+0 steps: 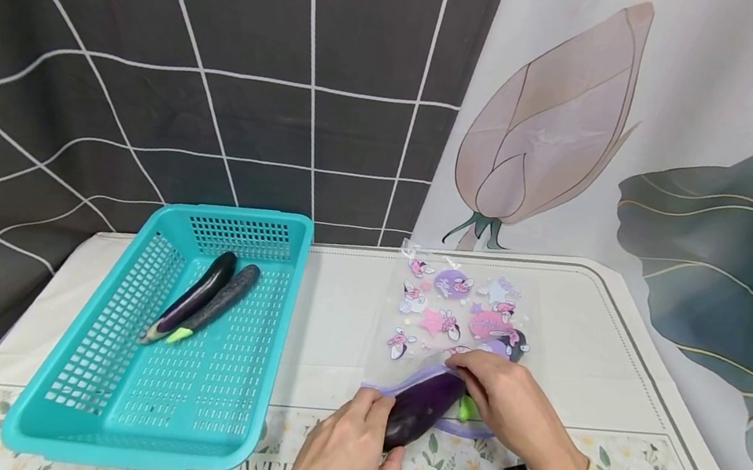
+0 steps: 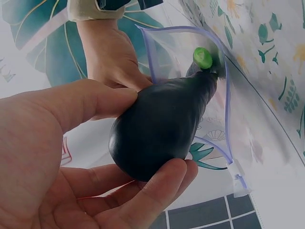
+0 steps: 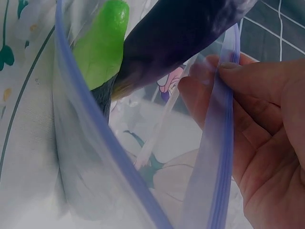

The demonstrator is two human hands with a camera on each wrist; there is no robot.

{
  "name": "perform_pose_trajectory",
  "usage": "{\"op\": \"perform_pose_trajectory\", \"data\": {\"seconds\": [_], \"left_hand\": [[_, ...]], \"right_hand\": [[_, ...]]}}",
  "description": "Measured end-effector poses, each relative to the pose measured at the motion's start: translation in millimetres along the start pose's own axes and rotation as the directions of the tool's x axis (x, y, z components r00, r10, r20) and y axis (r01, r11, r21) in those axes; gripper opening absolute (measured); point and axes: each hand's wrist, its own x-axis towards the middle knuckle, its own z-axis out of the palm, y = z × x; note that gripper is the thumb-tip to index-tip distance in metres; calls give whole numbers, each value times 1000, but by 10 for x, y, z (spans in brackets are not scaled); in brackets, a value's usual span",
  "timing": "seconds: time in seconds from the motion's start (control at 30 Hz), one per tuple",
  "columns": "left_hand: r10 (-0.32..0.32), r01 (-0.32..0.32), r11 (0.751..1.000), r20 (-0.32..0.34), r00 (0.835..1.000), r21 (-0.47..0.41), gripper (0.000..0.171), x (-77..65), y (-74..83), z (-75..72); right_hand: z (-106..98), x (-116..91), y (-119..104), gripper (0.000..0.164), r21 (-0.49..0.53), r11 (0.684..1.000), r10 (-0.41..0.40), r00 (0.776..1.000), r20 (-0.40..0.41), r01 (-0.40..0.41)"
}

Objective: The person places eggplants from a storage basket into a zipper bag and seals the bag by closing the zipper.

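Observation:
My left hand [image 1: 341, 453] grips a dark purple eggplant [image 1: 423, 409] by its thick end, thumb on one side and fingers on the other. The eggplant's narrow end points into the mouth of a clear zip bag [image 1: 433, 294] printed with pink and purple cartoon figures. At the bag's purple zip edge [image 3: 220, 124], my right hand [image 1: 516, 408] pinches one side between thumb and fingers, and the mouth stands apart. Inside the bag lies a dark cucumber-like vegetable with a bright green end [image 2: 202, 57]; most of it is hidden behind the eggplant.
A turquoise plastic basket [image 1: 287, 318] stands to the left. In it lie a slim eggplant [image 1: 197, 295] and a dark, rough cucumber-like vegetable [image 1: 222, 302] with a green tip. A white, flower-printed cover [image 1: 627, 339] lies over the table, with hanging curtains behind.

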Motion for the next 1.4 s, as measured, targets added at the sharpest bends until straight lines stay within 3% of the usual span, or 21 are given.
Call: {"op": "perform_pose_trajectory", "data": {"seconds": [0.2, 0.6, 0.93, 1.4], "left_hand": [[20, -19, 1000, -38, 999, 17, 45, 6, 22, 25], [23, -21, 999, -46, 999, 45, 45, 12, 60, 55], [57, -56, 998, -40, 998, 16, 49, 18, 92, 86], [43, -43, 999, -34, 999, -20, 43, 32, 147, 135]], "right_hand": [[1, 3, -8, 26, -3, 1000, -5, 1000, -4, 5], [-2, -7, -8, 27, -3, 1000, -2, 1000, 4, 2], [0, -12, -1, 23, -3, 1000, 12, 1000, 10, -12], [-27, 3, -15, 26, -5, 1000, 16, 1000, -1, -16]]}}
